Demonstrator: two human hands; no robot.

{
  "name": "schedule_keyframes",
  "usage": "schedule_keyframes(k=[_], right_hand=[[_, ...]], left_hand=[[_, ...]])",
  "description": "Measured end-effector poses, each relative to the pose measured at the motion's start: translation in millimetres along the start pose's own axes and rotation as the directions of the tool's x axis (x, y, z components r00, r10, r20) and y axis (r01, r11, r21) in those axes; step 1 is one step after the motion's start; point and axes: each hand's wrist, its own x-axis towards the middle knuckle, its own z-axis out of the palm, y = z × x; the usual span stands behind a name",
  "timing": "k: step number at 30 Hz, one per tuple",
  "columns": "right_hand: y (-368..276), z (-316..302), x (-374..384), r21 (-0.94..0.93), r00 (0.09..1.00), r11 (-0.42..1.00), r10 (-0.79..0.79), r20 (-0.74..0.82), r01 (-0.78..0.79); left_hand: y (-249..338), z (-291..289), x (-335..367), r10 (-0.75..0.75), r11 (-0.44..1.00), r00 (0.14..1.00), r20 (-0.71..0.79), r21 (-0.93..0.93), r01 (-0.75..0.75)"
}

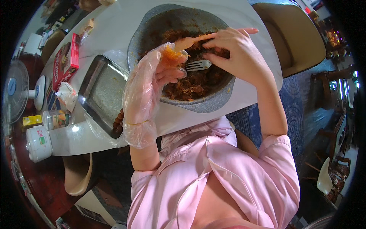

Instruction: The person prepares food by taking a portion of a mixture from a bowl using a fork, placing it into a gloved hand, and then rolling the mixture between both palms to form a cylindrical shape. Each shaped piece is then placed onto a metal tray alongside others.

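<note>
A large grey speckled pot [207,104] holds dark brown shredded filling [187,89]. Over its left side is my left hand [167,68], in a clear plastic glove with a rubber band at the wrist. Its curled fingers hold a clump of orange shredded filling [171,56]. My bare right hand [232,51] reaches over the pot's right side, fingers round a light pinkish spatula [205,37] whose blade is close to the clump. A metal fork [199,65] points left from under the right thumb; its handle is hidden, so I cannot tell whether that hand grips it.
Left of the pot lies a rectangular metal tray [101,84] with several brown balls [119,123] in its near corner. Beyond it are a red box [68,59], a clear jar [57,120] and a white lidded container [39,143]. A tan chair [291,38] stands at the table's right edge.
</note>
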Motion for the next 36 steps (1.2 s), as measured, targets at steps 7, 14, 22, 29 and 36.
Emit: schedule_keyframes(k=[7,14,22,29,36], right_hand=[[-30.9,10.5,22.9,0.262,0.946,0.924,-0.218,-0.241,0.279],[-30.9,6.8,23.7,0.241,0.960,0.934,-0.229,-0.159,0.263],[-31.6,12.8,23.0,0.307,0.956,0.918,-0.187,-0.227,0.252],[-15.8,14.7,26.9,0.316,0.962,0.941,-0.033,-0.271,0.121],[-13.6,14.8,17.7,0.163,0.990,0.985,-0.078,0.120,0.058]], left_hand=[[-1.7,-0.7,-1.5,-0.046,0.999,0.979,0.200,-0.017,0.050],[-9.1,-4.5,-2.8,-0.014,0.997,0.976,0.217,-0.070,0.030],[-1.7,6.7,-11.0,0.065,0.983,0.996,0.067,0.167,-0.075],[-2.4,-4.3,-10.2,0.111,0.976,0.990,0.084,0.178,-0.124],[3.9,-11.2,-15.6,0.091,0.996,0.995,-0.051,0.027,-0.089]])
